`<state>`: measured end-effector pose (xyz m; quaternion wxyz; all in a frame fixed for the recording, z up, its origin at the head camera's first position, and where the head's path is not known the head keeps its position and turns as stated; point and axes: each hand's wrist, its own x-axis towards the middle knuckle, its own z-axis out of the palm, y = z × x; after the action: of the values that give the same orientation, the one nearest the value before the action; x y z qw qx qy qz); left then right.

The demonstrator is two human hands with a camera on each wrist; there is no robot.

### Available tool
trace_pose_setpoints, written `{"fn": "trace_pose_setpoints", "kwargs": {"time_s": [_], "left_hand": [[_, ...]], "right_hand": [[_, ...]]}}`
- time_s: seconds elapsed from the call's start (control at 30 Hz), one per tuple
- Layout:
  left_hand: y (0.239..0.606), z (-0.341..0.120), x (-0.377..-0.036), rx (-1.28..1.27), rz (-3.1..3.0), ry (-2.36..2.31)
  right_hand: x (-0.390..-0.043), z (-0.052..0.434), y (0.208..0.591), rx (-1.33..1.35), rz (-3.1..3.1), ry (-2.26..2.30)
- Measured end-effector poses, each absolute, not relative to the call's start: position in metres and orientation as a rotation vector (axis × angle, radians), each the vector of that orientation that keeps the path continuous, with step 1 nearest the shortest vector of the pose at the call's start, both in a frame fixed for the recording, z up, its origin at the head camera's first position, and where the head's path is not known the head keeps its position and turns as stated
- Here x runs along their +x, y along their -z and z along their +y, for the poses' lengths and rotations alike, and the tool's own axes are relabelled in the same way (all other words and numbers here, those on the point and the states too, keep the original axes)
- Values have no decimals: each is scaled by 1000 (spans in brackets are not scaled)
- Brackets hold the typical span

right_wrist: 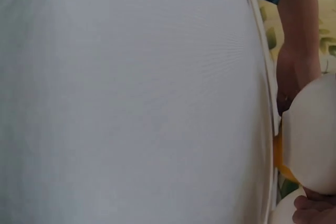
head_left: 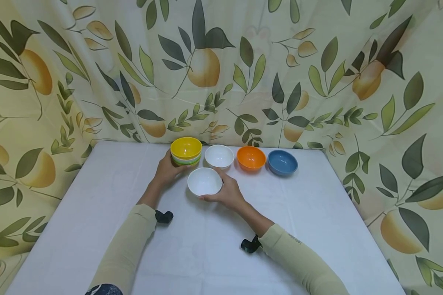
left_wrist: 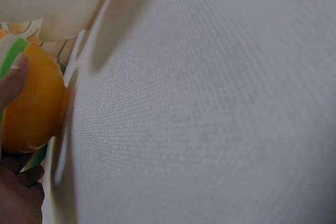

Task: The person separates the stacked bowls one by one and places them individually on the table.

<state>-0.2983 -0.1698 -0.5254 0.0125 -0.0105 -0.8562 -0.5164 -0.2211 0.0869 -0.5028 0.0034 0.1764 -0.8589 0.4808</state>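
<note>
A stack of bowls with a yellow bowl [head_left: 186, 148] on top stands at the back of the white table [head_left: 96, 229]. My left hand [head_left: 167, 169] grips the stack's near side; the left wrist view shows fingers [left_wrist: 11, 85] on the yellow bowl [left_wrist: 34, 103] above a green rim. My right hand [head_left: 227, 192] holds a white bowl [head_left: 204, 181] just in front of the row, fingers curled round its right and near rim. The right wrist view shows that white bowl [right_wrist: 312, 135] from outside.
Behind stand a second white bowl [head_left: 219, 156], an orange bowl [head_left: 251, 157] and a blue bowl [head_left: 282, 162] in a row. A leaf-and-fruit patterned curtain [head_left: 317, 82] closes in the back and both sides. Bare tablecloth stretches toward me.
</note>
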Motion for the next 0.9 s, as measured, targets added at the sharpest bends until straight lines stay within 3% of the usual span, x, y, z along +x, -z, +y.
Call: {"fn": "trace_pose_setpoints", "kwargs": {"time_s": [0.9], "left_hand": [[528, -172, -300, -41, -2686, 1590]], "right_hand": [[-237, 82, 516, 525, -2748, -1441]]}}
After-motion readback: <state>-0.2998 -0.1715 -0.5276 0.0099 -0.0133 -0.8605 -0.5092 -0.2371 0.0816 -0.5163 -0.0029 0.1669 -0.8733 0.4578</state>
